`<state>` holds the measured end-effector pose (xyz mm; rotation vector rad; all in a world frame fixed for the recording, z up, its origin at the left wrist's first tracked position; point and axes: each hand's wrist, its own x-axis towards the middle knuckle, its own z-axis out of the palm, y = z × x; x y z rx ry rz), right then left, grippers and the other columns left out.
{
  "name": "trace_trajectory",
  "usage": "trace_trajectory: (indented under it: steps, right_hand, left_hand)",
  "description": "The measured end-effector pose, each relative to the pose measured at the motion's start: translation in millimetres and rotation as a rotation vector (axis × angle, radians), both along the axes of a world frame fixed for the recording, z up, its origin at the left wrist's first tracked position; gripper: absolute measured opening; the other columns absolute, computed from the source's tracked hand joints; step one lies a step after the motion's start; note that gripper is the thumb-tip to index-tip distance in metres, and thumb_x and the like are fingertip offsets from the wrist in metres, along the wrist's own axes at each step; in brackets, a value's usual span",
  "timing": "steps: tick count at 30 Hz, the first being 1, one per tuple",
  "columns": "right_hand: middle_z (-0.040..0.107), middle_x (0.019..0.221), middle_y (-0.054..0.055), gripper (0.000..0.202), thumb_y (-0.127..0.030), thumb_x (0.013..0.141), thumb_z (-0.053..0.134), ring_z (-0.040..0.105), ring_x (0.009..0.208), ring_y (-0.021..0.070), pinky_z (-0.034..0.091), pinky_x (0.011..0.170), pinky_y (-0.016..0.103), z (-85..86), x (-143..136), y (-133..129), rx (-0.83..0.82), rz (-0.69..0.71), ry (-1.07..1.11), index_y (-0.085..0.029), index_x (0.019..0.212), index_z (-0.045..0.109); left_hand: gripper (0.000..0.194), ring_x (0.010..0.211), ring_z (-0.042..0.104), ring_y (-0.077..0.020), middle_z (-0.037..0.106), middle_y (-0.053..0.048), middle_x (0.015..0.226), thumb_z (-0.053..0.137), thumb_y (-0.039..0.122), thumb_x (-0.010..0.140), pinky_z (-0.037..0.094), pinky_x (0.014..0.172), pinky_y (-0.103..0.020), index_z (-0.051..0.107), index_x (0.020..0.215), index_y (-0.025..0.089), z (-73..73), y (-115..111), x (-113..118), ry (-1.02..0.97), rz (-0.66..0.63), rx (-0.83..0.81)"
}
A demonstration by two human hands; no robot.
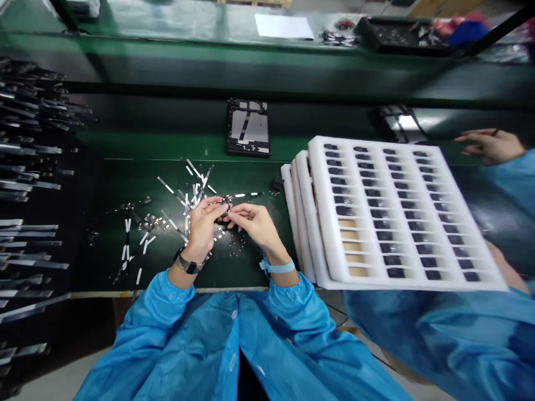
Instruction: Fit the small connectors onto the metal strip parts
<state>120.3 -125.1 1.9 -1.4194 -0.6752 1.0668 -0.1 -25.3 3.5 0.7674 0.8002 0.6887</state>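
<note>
My left hand and my right hand meet over the green bench, fingers closed in a pinch on a small dark electronic part with a flex cable. The cable, with white patches, sticks out to the right above my right fingers. Most of the part is hidden by my fingertips. Beside and behind my left hand lies a loose heap of flex cables with white strips. More small flex parts are scattered to the left. Some tiny pieces lie below my hands.
A stack of white foam trays with rows of black parts stands at the right. An opened tablet-like device lies behind my hands. Many flex cables hang at the left. A co-worker's hand is beyond the trays, near another device.
</note>
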Motion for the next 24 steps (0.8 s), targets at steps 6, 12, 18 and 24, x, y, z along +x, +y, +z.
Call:
trace_trajectory:
  steps: [6, 12, 18, 24]
  right_hand:
    - [0.083, 0.090, 0.010, 0.040, -0.057, 0.083, 0.087, 0.076, 0.072, 0.0208, 0.054, 0.060, 0.030, -0.9, -0.4, -1.0, 0.017, -0.016, -0.018, -0.019, 0.091, 0.077]
    - [0.082, 0.085, 0.008, 0.040, -0.057, 0.082, 0.087, 0.075, 0.069, 0.0195, 0.058, 0.064, 0.032, -0.1, -0.3, -1.6, 0.031, -0.047, -0.011, -0.019, 0.089, 0.075]
    - [0.082, 0.083, 0.009, 0.042, -0.058, 0.080, 0.088, 0.074, 0.067, 0.0195, 0.057, 0.062, 0.031, -0.5, 1.0, -2.0, -0.006, -0.029, -0.006, -0.019, 0.087, 0.074]
    - [0.081, 0.081, 0.008, 0.041, -0.057, 0.080, 0.087, 0.074, 0.067, 0.0196, 0.055, 0.060, 0.030, 1.4, 2.2, -3.4, -0.021, -0.020, -0.004, -0.019, 0.085, 0.073]
  left_hand:
    - [0.036, 0.060, 0.063, -0.0110, 0.076, -0.002, 0.074, 0.096, 0.026, 0.061, 0.045, 0.062, -0.024, 0.069, 0.085, 0.017, -0.4, 0.6, -0.5, 0.022, 0.030, 0.022]
    - [0.035, 0.061, 0.065, -0.0116, 0.076, -0.002, 0.073, 0.095, 0.025, 0.061, 0.048, 0.065, -0.025, 0.068, 0.082, 0.017, -2.9, 0.9, -1.2, 0.041, 0.044, 0.044]
    - [0.034, 0.062, 0.067, -0.0131, 0.074, -0.001, 0.069, 0.096, 0.028, 0.062, 0.051, 0.067, -0.027, 0.069, 0.080, 0.018, 0.5, -1.1, -1.9, 0.107, 0.053, 0.135]
    - [0.033, 0.061, 0.064, -0.0113, 0.073, 0.000, 0.069, 0.095, 0.025, 0.058, 0.048, 0.065, -0.025, 0.069, 0.077, 0.018, 1.1, 0.7, -1.7, 0.081, 0.031, 0.090]
